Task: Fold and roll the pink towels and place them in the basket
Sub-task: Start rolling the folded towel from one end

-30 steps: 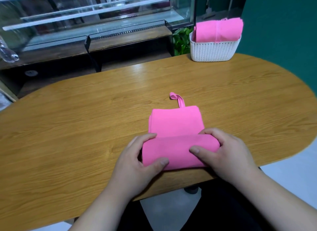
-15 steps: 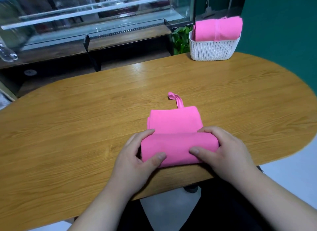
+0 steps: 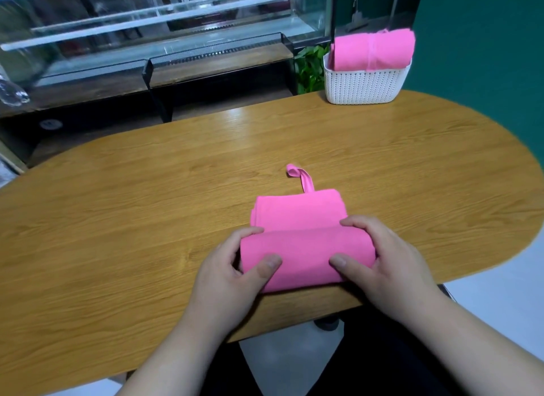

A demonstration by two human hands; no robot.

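Observation:
A folded pink towel (image 3: 306,251) lies near the table's front edge, its near part rolled into a thick roll and its flat far part ending in a hanging loop (image 3: 300,176). My left hand (image 3: 232,275) grips the roll's left end, thumb on top and fingers curled over its far side. My right hand (image 3: 385,263) grips the right end the same way. A white woven basket (image 3: 365,85) stands at the table's far right edge with rolled pink towels (image 3: 374,51) sticking out of it.
The oval wooden table (image 3: 147,219) drops off just below the roll. A green plant (image 3: 310,68) sits left of the basket. A glass display counter (image 3: 162,36) runs behind the table, and a dark green wall (image 3: 482,57) stands at the right.
Both hands have rolled the towel a little further away from me, so the flat part beyond the roll is shorter. The basket has not moved.

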